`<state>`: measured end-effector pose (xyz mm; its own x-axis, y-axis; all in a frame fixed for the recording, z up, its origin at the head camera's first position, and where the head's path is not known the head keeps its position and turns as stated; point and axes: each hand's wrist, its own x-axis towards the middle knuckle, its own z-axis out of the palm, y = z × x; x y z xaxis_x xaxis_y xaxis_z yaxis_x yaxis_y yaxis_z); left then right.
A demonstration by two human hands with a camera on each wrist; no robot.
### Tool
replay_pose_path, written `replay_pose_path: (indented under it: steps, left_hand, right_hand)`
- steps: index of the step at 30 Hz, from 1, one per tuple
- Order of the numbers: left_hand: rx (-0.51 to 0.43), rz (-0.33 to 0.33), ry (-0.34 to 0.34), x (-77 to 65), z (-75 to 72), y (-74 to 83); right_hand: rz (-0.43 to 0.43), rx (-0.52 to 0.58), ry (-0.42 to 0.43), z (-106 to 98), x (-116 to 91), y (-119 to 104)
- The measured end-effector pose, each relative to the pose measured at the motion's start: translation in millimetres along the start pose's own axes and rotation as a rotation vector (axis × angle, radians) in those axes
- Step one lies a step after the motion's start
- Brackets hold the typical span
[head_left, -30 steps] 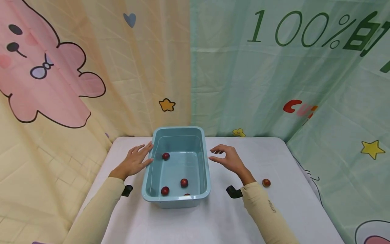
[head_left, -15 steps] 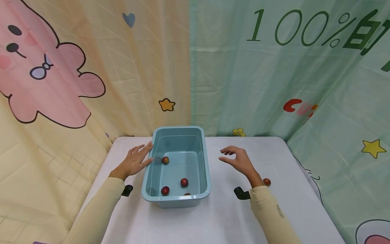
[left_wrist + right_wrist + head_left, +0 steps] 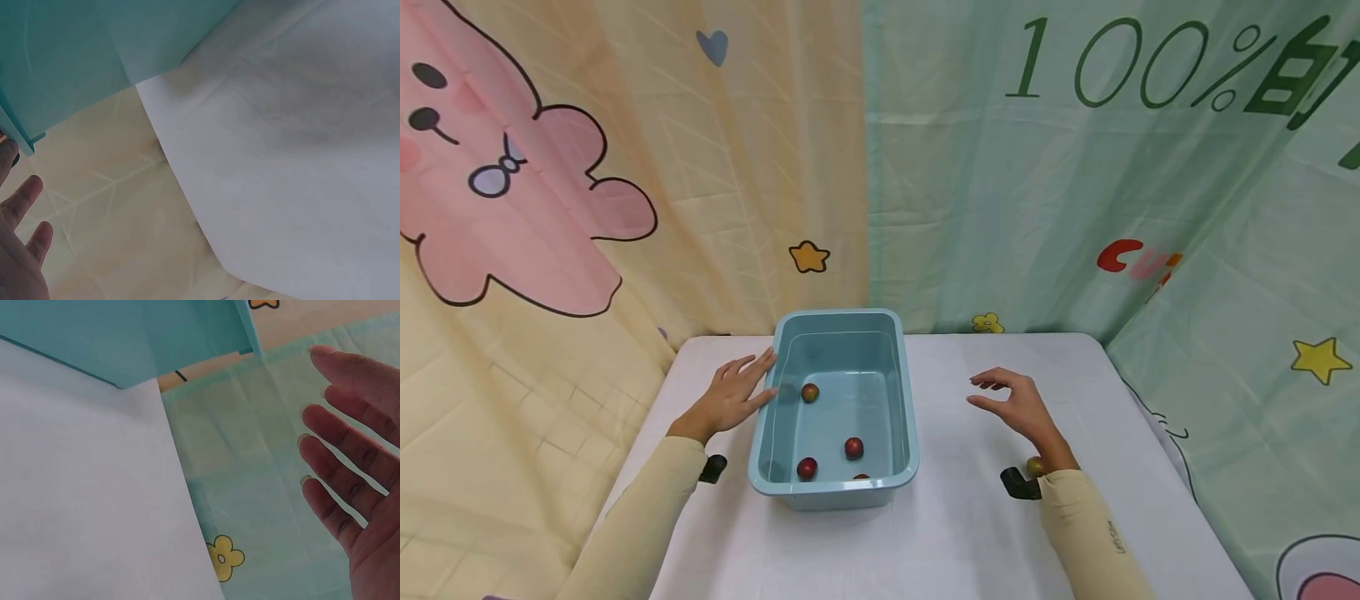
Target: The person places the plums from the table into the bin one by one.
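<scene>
The blue tub point(image 3: 841, 500) near the bench's far edge looks like smooth plastic, faintly glossy. The round fruits point(image 3: 853, 448) inside have smooth, lightly shining skins. Matt white material, apparently cloth, covers the bench point(image 3: 951, 537). Thin, creased cloth curtains point(image 3: 970, 217) hang beyond its far edge. The sleeves point(image 3: 643, 500) are matt cloth.

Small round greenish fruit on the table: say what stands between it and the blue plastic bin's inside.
The right wall of the bin does; the black wrist-worn piece, seen at the lower left of the fruit, perhaps does too.
</scene>
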<state>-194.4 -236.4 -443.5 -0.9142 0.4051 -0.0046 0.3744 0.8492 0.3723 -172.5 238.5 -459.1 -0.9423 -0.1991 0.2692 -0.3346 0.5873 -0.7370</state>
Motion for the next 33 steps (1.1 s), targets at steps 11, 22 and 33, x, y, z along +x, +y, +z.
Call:
replay_pose_path:
  steps: [11,22,33]
  left_hand:
    - [0.007,-0.009,0.001,-0.2,0.0,0.2]
    - [0.002,-0.011,0.0,-0.3,0.7,-0.3]
    - [0.003,-0.005,-0.001,-0.1,0.8,0.1]
  right_hand:
    - [0.058,-0.005,0.004,-4.7,-20.5,20.7]
    - [0.168,0.017,0.023,-6.2,-47.6,53.2]
    - [0.273,-0.02,0.041,-11.3,-73.6,76.4]
